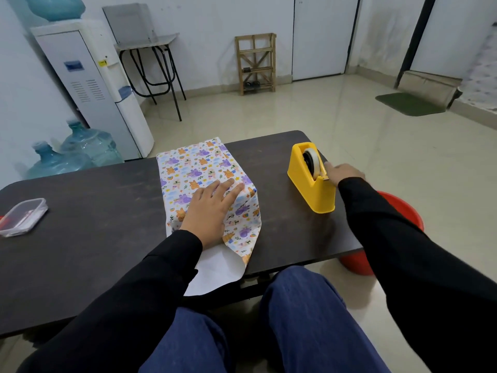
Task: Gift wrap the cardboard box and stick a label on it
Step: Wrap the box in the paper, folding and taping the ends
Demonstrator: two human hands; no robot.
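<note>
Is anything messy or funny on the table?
The wrapping paper isn't finished: its near end hangs loose over the table edge, white side showing. That's normal mid-wrapping. Nothing is spilled or broken.

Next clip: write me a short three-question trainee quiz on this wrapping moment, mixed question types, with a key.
1. True or false: the left hand presses flat on the patterned wrapping paper over the box.
2. What is the right hand reaching to?
A. the clear plastic container
B. the yellow tape dispenser
C. the red bucket
3. Fill in: the paper's open end nearest the person shows its ___ underside.

Key: 1 true; 2 B; 3 white.
</note>
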